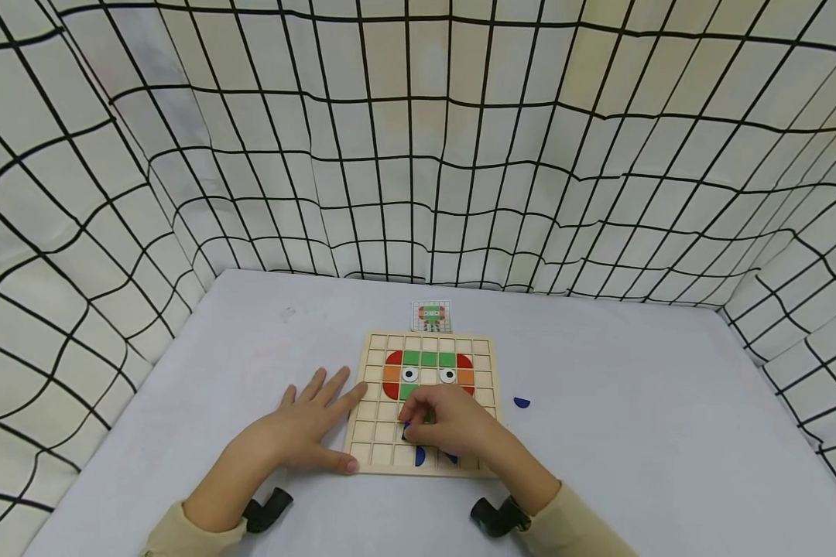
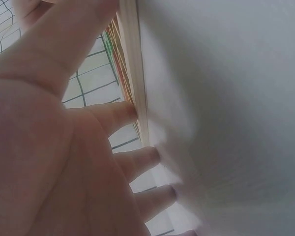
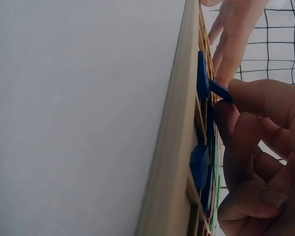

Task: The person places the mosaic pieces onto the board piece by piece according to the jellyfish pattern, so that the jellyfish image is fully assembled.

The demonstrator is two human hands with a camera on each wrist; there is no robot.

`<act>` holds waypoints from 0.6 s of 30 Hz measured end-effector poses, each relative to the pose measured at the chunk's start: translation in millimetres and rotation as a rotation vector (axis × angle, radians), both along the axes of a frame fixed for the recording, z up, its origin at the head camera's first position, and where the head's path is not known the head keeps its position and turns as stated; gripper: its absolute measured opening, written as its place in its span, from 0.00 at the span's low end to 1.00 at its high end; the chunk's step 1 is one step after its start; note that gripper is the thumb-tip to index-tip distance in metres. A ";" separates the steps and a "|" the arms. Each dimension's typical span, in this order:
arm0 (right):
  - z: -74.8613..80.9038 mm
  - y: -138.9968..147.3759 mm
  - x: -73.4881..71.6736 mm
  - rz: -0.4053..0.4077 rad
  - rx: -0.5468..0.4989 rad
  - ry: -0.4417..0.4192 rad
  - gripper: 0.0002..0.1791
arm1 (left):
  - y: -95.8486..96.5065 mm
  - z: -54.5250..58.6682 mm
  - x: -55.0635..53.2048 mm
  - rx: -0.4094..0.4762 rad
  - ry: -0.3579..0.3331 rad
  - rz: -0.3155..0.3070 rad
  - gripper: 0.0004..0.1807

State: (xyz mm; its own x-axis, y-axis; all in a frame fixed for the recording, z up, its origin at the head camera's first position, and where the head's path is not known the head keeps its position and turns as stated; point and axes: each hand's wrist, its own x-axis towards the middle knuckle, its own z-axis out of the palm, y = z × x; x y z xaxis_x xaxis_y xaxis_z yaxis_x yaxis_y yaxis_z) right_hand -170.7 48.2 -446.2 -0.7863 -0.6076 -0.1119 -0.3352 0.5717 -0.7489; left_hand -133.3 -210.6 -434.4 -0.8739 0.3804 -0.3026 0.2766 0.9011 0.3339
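Note:
A wooden grid board (image 1: 364, 432) lies on the white table, with red, orange and green tiles and two eye tiles (image 1: 409, 374) set in its squares. My left hand (image 1: 296, 433) rests spread at the board's left side, its thumb and a finger touching the frame. Over the lower middle of the board, my right hand (image 1: 453, 422) pinches a small blue tile (image 3: 220, 91) between thumb and index finger. A blue rounded tile (image 1: 420, 456) and another blue tile (image 1: 451, 458) lie near the board's front edge. The right hand hides some of the squares.
Behind the board lies a small picture card (image 1: 431, 306) with a coloured figure. A blue half-round tile (image 1: 522, 402) is on the table to the right. Black netting (image 1: 428, 158) over white walls surrounds the table's back and sides.

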 end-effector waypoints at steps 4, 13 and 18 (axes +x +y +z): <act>0.7 -3.7 0.8 0.003 0.061 0.050 0.06 | 0.0 0.4 0.0 -0.004 -0.002 -0.004 0.61; 7.7 -12.2 4.1 0.002 0.157 0.135 0.06 | -0.2 1.4 0.2 -0.009 0.005 -0.004 0.61; 9.6 -12.6 5.1 -0.005 0.181 0.153 0.05 | -0.3 0.4 0.2 -0.006 0.005 -0.003 0.61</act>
State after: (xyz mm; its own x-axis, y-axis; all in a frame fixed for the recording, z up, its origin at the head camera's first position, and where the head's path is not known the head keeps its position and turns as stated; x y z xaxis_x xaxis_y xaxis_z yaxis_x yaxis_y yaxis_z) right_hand -165.6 35.6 -436.5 -0.8054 -0.5844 -0.0985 -0.4334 0.6942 -0.5747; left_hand -133.1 -210.8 -433.9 -0.8740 0.3817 -0.3007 0.2813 0.9020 0.3274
